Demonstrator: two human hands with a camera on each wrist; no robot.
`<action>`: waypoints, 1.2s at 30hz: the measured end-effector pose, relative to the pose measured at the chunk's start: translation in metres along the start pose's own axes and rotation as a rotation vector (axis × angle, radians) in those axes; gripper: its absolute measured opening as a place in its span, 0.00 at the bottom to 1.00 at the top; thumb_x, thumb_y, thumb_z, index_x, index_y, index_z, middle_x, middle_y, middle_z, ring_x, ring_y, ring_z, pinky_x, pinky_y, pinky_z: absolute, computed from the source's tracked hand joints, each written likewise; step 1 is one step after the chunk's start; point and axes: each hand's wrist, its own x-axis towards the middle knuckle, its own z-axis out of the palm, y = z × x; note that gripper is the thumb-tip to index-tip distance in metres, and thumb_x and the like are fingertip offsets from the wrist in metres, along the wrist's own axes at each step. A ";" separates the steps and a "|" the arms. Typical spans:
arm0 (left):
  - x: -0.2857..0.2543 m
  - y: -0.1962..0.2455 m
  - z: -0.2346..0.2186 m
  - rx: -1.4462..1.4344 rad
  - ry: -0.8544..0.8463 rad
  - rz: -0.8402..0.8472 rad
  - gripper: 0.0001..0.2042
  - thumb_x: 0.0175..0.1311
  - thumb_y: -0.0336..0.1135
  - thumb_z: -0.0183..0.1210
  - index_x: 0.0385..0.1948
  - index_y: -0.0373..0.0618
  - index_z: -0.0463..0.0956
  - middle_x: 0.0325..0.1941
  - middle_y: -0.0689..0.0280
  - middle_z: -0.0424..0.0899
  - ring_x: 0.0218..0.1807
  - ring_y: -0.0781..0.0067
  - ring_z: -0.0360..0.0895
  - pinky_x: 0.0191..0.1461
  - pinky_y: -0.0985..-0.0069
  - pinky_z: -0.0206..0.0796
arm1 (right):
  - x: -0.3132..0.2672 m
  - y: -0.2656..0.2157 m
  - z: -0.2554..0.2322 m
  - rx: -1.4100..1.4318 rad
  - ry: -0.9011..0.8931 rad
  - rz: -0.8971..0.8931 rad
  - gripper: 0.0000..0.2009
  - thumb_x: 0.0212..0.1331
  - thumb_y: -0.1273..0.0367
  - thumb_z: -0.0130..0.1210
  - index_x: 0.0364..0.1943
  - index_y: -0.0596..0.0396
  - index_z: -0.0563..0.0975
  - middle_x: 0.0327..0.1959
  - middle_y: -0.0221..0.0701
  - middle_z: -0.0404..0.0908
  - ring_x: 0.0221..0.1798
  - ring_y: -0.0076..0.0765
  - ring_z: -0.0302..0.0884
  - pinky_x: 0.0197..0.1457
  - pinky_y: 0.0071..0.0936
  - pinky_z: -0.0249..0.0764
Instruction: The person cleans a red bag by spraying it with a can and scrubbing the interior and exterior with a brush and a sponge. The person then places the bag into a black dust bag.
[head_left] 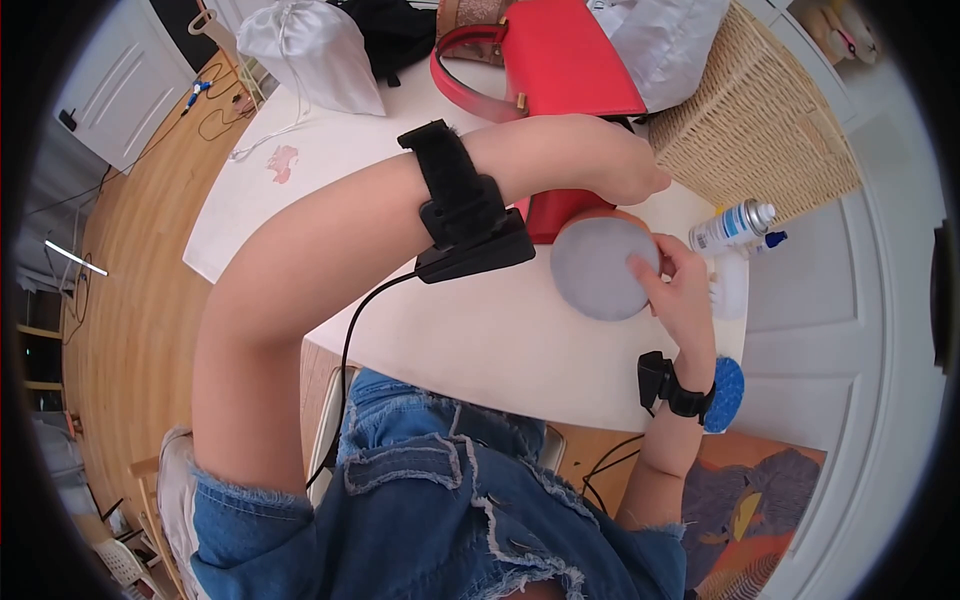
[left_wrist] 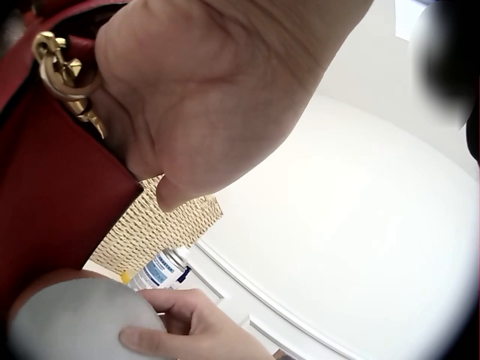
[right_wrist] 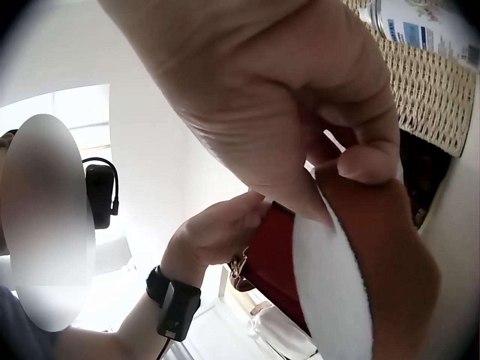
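Observation:
A red handbag with a curved handle stands on the white table, partly hidden by my left forearm. My left hand grips its upper edge, beside the gold clasp; most of its fingers are hidden behind the bag's edge in the left wrist view. In my right hand is a round pad, pinched at its rim between thumb and fingers. The pad's face is pale grey, and its other side is orange-brown. It is held close in front of the bag's lower part.
Behind the bag stands a woven basket. A spray can lies at the right, close to a blue-capped bottle. A blue scrubbing pad sits at the table's right edge. White drawstring bag stands at the back left.

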 end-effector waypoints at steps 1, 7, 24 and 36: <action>0.000 0.000 0.000 -0.083 -0.017 -0.039 0.18 0.73 0.44 0.40 0.49 0.45 0.76 0.31 0.54 0.81 0.39 0.55 0.79 0.41 0.59 0.70 | -0.001 -0.001 -0.001 -0.044 -0.040 0.069 0.12 0.52 0.75 0.60 0.41 0.67 0.77 0.27 0.30 0.72 0.26 0.22 0.63 0.28 0.23 0.65; 0.013 -0.015 0.019 0.197 0.095 0.166 0.14 0.68 0.38 0.47 0.36 0.38 0.78 0.27 0.58 0.80 0.31 0.58 0.79 0.32 0.64 0.70 | -0.016 -0.033 0.004 0.046 0.069 -0.041 0.13 0.52 0.73 0.59 0.39 0.67 0.76 0.25 0.32 0.69 0.25 0.24 0.63 0.27 0.26 0.63; 0.029 -0.025 0.032 0.287 0.233 0.292 0.06 0.55 0.29 0.53 0.23 0.36 0.75 0.20 0.54 0.73 0.22 0.58 0.68 0.25 0.66 0.64 | -0.014 -0.054 0.016 -0.567 -0.014 -0.511 0.11 0.47 0.77 0.55 0.37 0.62 0.76 0.33 0.39 0.71 0.34 0.43 0.73 0.33 0.37 0.72; 0.033 -0.045 0.049 0.184 0.177 0.250 0.08 0.65 0.34 0.48 0.36 0.42 0.75 0.29 0.59 0.79 0.33 0.58 0.78 0.34 0.65 0.70 | -0.011 -0.073 0.026 -0.753 0.117 -0.657 0.14 0.46 0.77 0.55 0.41 0.61 0.75 0.37 0.37 0.71 0.38 0.40 0.75 0.32 0.33 0.75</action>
